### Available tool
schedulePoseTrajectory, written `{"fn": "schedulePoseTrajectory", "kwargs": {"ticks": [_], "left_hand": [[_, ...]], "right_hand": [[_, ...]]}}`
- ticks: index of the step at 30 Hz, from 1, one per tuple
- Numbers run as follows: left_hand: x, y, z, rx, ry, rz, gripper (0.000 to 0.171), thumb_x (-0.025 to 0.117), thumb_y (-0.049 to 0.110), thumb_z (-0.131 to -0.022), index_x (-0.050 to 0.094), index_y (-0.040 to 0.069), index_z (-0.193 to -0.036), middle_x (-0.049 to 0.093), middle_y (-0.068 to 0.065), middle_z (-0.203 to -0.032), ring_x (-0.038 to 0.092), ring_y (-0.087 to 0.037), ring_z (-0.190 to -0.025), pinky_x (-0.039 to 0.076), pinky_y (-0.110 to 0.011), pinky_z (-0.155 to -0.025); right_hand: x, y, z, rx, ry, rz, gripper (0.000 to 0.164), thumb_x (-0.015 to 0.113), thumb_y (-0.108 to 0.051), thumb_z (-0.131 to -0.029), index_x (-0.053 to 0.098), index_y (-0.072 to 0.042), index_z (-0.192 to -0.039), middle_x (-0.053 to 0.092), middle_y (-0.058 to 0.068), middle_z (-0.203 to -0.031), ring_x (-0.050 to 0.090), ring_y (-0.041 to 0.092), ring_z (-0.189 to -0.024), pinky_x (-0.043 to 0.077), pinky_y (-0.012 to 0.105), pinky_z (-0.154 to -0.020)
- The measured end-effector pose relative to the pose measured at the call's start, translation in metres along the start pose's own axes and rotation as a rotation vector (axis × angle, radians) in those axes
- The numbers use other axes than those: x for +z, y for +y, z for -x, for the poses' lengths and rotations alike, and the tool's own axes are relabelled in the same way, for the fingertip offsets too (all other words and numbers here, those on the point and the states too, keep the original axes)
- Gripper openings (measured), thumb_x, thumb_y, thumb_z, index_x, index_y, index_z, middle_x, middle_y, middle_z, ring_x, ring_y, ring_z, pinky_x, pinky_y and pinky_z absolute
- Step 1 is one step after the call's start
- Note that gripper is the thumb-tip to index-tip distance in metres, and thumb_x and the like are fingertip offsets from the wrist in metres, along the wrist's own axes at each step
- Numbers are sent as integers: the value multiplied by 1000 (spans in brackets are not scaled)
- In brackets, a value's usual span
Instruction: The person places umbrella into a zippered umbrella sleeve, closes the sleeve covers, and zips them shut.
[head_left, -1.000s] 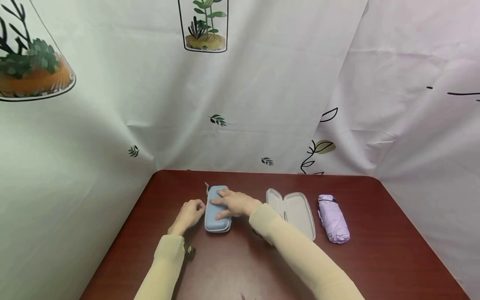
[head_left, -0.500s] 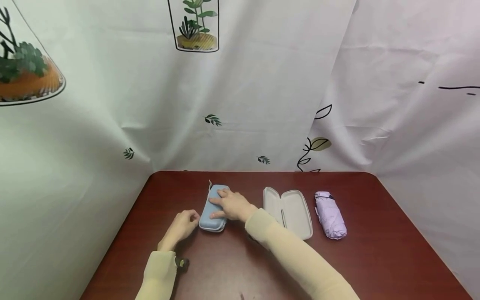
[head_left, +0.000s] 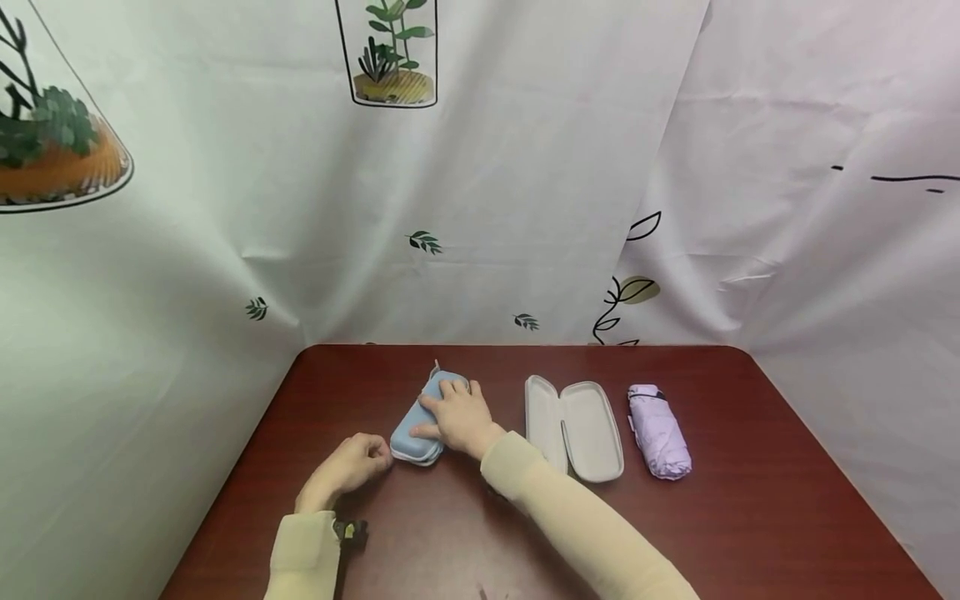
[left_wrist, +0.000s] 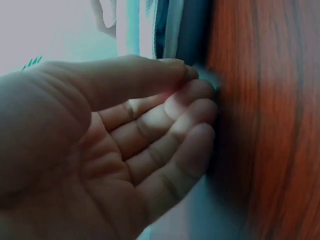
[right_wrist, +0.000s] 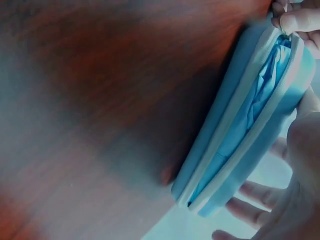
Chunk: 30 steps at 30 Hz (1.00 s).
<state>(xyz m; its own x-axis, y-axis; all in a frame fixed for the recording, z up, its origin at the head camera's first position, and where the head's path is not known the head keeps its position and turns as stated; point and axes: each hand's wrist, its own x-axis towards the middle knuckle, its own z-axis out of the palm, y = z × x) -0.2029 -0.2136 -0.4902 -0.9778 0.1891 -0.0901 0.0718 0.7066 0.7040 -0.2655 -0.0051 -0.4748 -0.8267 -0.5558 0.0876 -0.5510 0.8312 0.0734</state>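
Observation:
A light blue zip case (head_left: 415, 427) lies slanted on the table, its near end toward the left. My right hand (head_left: 461, 418) rests on top of it, fingers spread across the lid. At the near left corner my left hand (head_left: 351, 463) pinches the zipper pull between thumb and forefinger; the fingertips mostly hide the pull. In the right wrist view the zipper gap runs along the side of the case, and crumpled blue fabric (right_wrist: 248, 114) shows inside. The left wrist view shows the thumb (left_wrist: 135, 77) pressed against the forefinger beside the case's edge, other fingers curled.
To the right, an unfolded pale hard case (head_left: 594, 429) lies with its inside up and a thin dark strip near its fold. Beyond it is a folded lilac umbrella (head_left: 660, 433). The dark red table (head_left: 480, 517) meets a patterned curtain (head_left: 525, 167) behind.
The blue case has turned clockwise, its near end swinging left. My left hand has moved toward me and left with that corner. My right hand has stayed on the lid.

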Motion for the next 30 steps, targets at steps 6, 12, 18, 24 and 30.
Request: {"fn": "schedulePoseTrajectory", "kwargs": {"ticks": [6,12,18,24,30], "left_hand": [[-1,1,-1,-5,5,4,16,64,1,-79,59,11,-68,51,6,-59,46,-10,-56,37,-27,-54],[2,2,-7,-10,0,41,14,64,3,-82,60,11,-71,53,4,-62,48,-12,-58,39,-29,-55],[4,1,-8,15,5,59,13,65,3,-85,60,8,-74,55,3,-63,50,-12,-58,39,-28,-54],[3,-4,-5,6,35,79,13,65,0,-85,59,7,-75,57,1,-62,52,-13,-58,40,-28,-54],[3,-8,-5,17,43,67,14,65,2,-86,59,8,-75,57,1,-62,52,-12,-57,40,-28,-54]], "right_hand": [[3,0,2,12,23,10,69,33,-77,-88,48,-36,-142,46,8,-133,41,29,-123,32,54,-96],[0,13,1,-58,-4,-40,70,32,-74,-91,47,-31,-144,42,9,-142,34,29,-134,26,57,-104],[-7,30,-3,-216,-145,-170,81,50,-68,-89,37,-17,-151,28,3,-158,17,26,-147,15,52,-114],[-12,36,-5,-300,-202,-217,97,72,-63,-77,32,-16,-153,26,4,-159,18,28,-146,14,48,-115],[-6,30,-5,-292,-125,-174,89,75,-57,-77,39,-19,-149,34,2,-155,24,25,-144,20,48,-113]]}}
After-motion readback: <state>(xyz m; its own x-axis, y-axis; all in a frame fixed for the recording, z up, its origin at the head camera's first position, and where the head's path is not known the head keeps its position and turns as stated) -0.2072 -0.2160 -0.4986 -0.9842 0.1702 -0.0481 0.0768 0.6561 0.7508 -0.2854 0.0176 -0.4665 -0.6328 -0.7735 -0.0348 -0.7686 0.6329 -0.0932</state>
